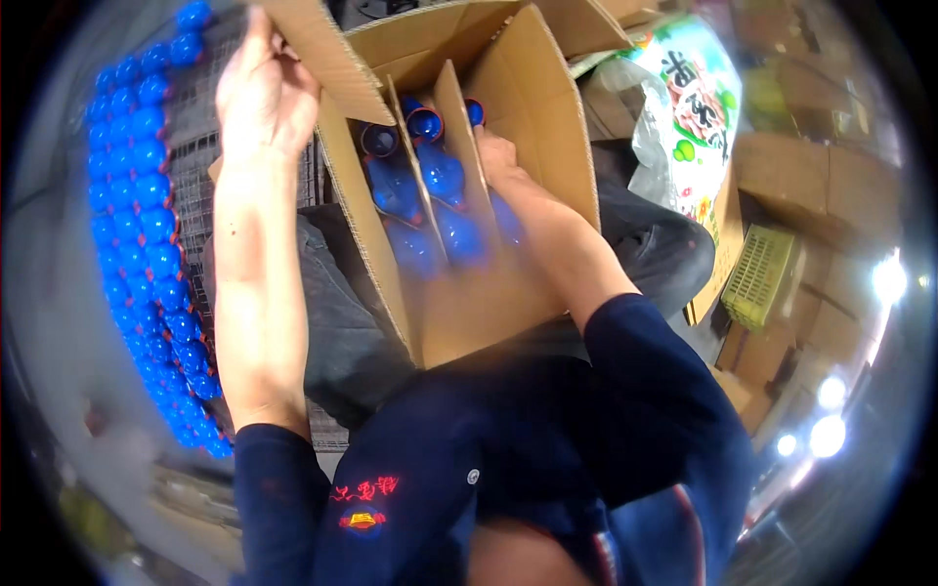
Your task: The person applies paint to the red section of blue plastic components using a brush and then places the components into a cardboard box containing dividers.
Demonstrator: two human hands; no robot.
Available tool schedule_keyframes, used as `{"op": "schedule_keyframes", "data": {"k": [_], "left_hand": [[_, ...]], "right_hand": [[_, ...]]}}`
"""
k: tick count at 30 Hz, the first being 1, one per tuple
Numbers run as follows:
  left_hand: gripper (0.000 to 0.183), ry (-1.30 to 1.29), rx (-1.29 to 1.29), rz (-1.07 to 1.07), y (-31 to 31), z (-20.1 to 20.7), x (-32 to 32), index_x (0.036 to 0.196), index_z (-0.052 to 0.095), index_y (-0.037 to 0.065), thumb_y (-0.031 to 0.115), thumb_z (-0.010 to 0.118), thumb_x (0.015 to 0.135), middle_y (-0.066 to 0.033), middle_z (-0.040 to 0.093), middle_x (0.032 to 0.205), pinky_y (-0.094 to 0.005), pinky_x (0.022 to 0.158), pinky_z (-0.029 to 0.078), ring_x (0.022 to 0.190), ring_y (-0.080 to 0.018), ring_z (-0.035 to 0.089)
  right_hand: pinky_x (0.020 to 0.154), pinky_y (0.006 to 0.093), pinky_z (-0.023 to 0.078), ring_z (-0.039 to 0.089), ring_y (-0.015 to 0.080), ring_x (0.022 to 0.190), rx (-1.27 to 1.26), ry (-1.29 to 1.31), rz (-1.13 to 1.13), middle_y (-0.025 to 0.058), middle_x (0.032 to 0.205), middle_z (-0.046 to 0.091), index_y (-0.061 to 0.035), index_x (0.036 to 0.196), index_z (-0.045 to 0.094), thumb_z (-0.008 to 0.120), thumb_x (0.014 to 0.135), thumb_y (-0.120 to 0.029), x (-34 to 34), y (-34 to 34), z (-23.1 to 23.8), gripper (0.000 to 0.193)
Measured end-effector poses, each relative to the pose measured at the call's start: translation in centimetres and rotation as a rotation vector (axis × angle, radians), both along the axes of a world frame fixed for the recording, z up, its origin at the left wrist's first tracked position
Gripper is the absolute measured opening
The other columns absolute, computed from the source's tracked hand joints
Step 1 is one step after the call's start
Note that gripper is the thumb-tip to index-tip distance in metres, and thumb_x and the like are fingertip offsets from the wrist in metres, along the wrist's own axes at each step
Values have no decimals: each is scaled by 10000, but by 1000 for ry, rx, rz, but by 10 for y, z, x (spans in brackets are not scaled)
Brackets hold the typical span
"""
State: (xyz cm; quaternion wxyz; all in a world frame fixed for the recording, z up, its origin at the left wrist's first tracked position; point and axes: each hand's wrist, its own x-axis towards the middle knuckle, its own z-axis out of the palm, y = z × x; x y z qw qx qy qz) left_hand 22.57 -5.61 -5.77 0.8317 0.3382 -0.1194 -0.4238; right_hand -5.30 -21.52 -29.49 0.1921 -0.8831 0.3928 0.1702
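Open carton (532,107) between the person's legs, cardboard dividers (452,112) standing inside. Blue glossy pieces (442,178) sit in the carton's compartments, some blurred toward its near end. Left hand (269,103) at the carton's left flap (337,63), fingertips by its edge; cannot tell if that grip is clamped on it. Right hand (496,156) reaches inside the carton's right compartment, beside a blue piece; fingers hidden, grip state cannot be told. Left of carton: long rows of blue pieces (151,156). Right of carton: printed bag (699,107), yellow-green crate (759,276).
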Motion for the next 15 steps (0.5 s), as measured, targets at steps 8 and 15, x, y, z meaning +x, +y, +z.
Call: {"op": "schedule_keyframes", "data": {"k": [8,15], "left_hand": [[313,-117,277,331,-20,29,-73,1128,584,-33,205,649,935,-105,645,1062,-303,933,457,1006,-183,588],[254,-234,214,742,5,38,-50,1073,560,2,146,680,902,-62,607,946,-287,769,472,845,-133,563]], "right_hand": [[987,382,450,605,293,1129,881,-1189,-636,195,1265,600,71,1309,501,335,1032,-487,68,25,207,645],[748,453,507,638,401,840,53,-1046,-296,252,941,632,35,1128,517,528,986,-195,104,107,222,271]]}}
